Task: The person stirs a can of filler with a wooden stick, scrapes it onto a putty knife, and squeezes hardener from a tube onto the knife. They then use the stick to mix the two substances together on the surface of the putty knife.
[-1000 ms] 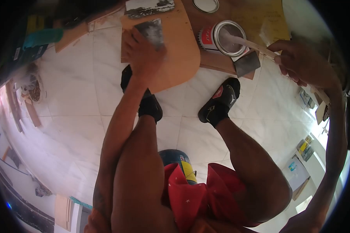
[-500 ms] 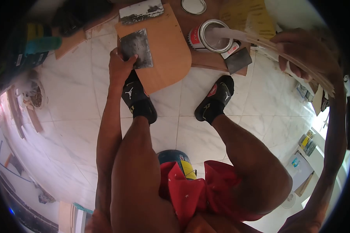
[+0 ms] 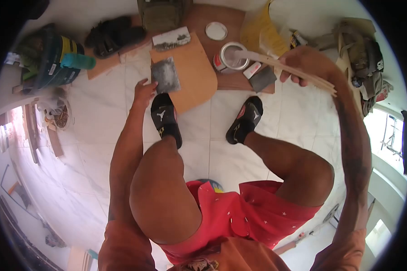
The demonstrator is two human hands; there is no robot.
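Observation:
My left hand [image 3: 143, 91] grips the near edge of a flat grey metal scraper blade [image 3: 165, 75], smeared with putty, above a rounded wooden board [image 3: 195, 77] on the floor. My right hand [image 3: 305, 64] holds a long wooden stick [image 3: 276, 64] whose pale coated end reaches over an open tin can [image 3: 226, 57]. The can's lid [image 3: 216, 30] lies behind it. Both my feet in black slides [image 3: 164, 118] rest on the white tiles.
A second scraper [image 3: 171, 39] lies at the board's far edge and a dark one [image 3: 262, 80] beside the can. A bag [image 3: 360, 52] sits at the right, a blue toolbox [image 3: 56, 58] and black sandals [image 3: 114, 30] at the left.
The view has risen and pulled back. My left hand lifted the scraper blade off the board and drew it near my left foot. My right hand raised the stick out of the can.

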